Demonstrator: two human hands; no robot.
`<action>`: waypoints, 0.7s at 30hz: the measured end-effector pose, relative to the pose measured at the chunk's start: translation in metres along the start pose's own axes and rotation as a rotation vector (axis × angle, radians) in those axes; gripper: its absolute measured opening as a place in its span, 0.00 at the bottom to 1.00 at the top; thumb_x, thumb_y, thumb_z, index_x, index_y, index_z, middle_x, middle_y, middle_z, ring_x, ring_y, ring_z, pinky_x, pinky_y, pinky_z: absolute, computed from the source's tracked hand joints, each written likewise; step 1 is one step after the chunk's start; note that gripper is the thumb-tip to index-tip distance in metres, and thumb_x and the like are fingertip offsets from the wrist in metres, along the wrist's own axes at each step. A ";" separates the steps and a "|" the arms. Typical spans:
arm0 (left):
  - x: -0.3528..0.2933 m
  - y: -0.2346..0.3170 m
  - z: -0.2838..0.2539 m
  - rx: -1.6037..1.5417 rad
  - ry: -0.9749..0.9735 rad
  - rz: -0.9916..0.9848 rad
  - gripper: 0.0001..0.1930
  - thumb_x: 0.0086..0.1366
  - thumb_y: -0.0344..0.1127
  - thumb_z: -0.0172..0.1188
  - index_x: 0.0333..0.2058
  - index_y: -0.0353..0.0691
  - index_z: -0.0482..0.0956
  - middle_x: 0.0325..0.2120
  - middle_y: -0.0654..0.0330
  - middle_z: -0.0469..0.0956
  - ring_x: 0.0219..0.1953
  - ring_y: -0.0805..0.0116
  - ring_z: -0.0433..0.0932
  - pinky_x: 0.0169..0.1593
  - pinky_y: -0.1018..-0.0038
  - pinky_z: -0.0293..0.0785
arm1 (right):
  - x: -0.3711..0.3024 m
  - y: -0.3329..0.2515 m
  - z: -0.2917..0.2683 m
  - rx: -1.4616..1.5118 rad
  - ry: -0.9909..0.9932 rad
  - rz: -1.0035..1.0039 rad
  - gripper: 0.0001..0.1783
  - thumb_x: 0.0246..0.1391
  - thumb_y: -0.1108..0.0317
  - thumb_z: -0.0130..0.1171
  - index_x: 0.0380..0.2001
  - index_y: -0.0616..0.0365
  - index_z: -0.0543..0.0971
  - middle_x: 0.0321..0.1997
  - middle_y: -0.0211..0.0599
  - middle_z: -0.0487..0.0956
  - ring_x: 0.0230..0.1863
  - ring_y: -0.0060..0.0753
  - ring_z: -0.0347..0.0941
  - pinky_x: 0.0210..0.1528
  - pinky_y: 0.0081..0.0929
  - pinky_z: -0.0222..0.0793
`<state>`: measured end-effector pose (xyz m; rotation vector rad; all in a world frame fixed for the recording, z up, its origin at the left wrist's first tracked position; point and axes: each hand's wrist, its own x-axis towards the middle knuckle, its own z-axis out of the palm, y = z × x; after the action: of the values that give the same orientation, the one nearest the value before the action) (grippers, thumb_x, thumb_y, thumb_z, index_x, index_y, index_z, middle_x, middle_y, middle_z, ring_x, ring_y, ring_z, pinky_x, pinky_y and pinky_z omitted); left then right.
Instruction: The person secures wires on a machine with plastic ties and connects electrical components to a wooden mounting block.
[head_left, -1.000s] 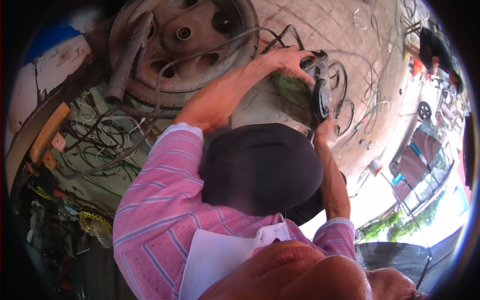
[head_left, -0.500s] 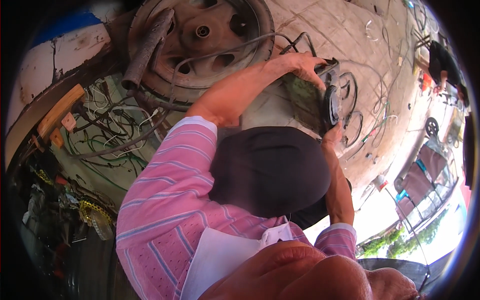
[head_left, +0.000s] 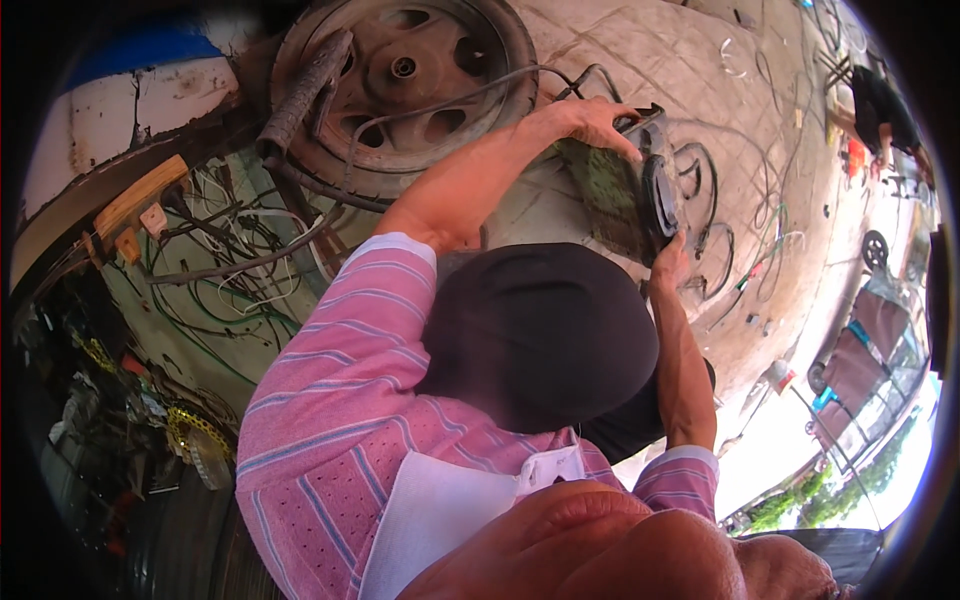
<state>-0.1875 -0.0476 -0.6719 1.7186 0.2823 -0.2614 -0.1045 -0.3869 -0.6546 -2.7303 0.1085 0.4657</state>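
A dark, elongated piece with a black oval ring (head_left: 657,197) and a greyish edge lies along the right side of a worn green, box-like block (head_left: 607,200). My left hand (head_left: 603,124) grips the far end of the dark piece, thumb and fingers curved around it. At its near end my right hand (head_left: 670,260) is closed, the thumb against the edge and most fingers hidden. Just right of the piece, black hose-like loops (head_left: 708,200) lie on the floor. What exactly the dark piece is cannot be made out.
A dusty spoked wheel with tyre (head_left: 402,95) lies at the far left, a ridged dark bar (head_left: 305,95) across it. Tangled wires (head_left: 235,255) and a wooden piece (head_left: 140,197) are at the left. My dark-clothed knee (head_left: 540,335) rises below my hands. Thin cables (head_left: 765,230) cross the floor at right.
The dark piece has shifted slightly away from me and turned, showing more of its oval ring. Both hands have moved with it, still at its two ends.
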 end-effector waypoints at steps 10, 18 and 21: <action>0.008 -0.001 0.007 0.135 0.008 0.069 0.54 0.50 0.64 0.74 0.68 0.33 0.66 0.65 0.42 0.71 0.67 0.50 0.70 0.70 0.63 0.64 | 0.017 0.031 0.011 -0.066 -0.008 -0.040 0.48 0.68 0.33 0.40 0.40 0.79 0.81 0.39 0.77 0.80 0.48 0.74 0.77 0.54 0.54 0.68; -0.010 -0.004 0.015 -0.009 0.144 0.060 0.46 0.59 0.58 0.72 0.71 0.45 0.65 0.60 0.49 0.75 0.61 0.58 0.76 0.62 0.63 0.73 | 0.049 -0.005 -0.076 -0.081 -0.825 0.121 0.48 0.61 0.22 0.42 0.61 0.56 0.76 0.53 0.41 0.81 0.43 0.38 0.79 0.42 0.37 0.77; -0.033 -0.004 0.023 -0.057 0.256 -0.012 0.44 0.62 0.54 0.71 0.69 0.37 0.65 0.59 0.48 0.75 0.59 0.57 0.76 0.61 0.62 0.74 | 0.062 -0.001 -0.119 -0.076 -0.889 0.078 0.41 0.63 0.28 0.49 0.60 0.54 0.77 0.53 0.37 0.82 0.44 0.34 0.79 0.48 0.34 0.75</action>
<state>-0.2201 -0.0707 -0.6686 1.6943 0.4832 -0.0406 -0.0094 -0.4310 -0.5707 -2.3313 -0.0406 1.6565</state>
